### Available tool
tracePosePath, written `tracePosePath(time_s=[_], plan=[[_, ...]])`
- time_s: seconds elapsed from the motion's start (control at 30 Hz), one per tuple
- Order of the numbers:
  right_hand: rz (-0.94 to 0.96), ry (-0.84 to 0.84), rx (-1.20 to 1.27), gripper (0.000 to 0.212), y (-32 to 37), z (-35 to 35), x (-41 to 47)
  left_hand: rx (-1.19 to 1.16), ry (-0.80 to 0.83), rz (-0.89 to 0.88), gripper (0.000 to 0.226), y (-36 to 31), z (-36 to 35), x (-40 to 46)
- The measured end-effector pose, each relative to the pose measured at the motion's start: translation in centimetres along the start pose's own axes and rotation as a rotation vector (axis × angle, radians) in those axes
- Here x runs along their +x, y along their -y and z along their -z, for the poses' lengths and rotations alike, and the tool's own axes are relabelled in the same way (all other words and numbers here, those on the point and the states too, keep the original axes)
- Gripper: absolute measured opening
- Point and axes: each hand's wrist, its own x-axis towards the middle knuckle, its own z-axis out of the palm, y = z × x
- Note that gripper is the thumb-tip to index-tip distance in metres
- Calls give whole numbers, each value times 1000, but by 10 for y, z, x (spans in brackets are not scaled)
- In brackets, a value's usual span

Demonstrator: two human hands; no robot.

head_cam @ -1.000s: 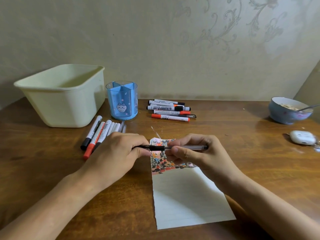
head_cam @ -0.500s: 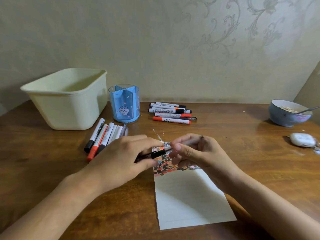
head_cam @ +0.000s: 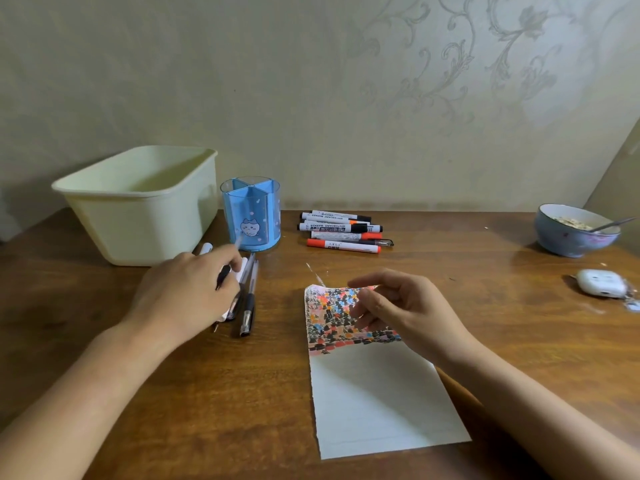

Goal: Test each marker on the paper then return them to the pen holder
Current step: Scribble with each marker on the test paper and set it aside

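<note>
My left hand (head_cam: 183, 299) grips a thin pen (head_cam: 231, 259) with a clear barrel and dark grip, tip end pointing up toward the blue pen holder (head_cam: 250, 216). The hand lies over a row of pens and markers (head_cam: 249, 299) just left of the paper. My right hand (head_cam: 398, 310) hovers open over the top of the white paper (head_cam: 374, 393), whose upper band is covered in coloured test marks. A second group of whiteboard markers (head_cam: 341, 230) lies right of the holder. The holder looks empty.
A cream plastic tub (head_cam: 138, 202) stands left of the holder. At the far right sit a blue bowl (head_cam: 575, 233) with a spoon and a white earbud case (head_cam: 601, 282). The wall runs close behind the wooden table (head_cam: 485, 323).
Both hands held the pen over the paper before. The right hand let go and stayed there; the left hand carried the pen left toward the holder, over the row of pens.
</note>
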Motion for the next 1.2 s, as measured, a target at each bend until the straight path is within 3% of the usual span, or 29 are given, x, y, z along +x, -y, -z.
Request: tracePosePath(time_s=[0.27, 0.4, 0.53, 0.7, 0.93, 1.2], plan=[[58, -77, -163, 18, -5, 7, 2, 61, 141, 32, 35, 4, -9, 0], [51, -132, -377, 24, -4, 12, 7, 88, 80, 20, 40, -7, -1, -3], [34, -57, -652, 41, 0, 23, 27, 2, -11, -125, 36, -14, -7, -7], [95, -58, -983, 46, -9, 29, 75, -115, 179, -268, 43, -29, -17, -14], [-38, -168, -1007, 34, -35, 15, 113, -103, 391, -389, 61, -38, -24, -22], [-46, -214, -964, 27, -34, 16, 106, -111, 423, -402, 71, -32, -26, -20]])
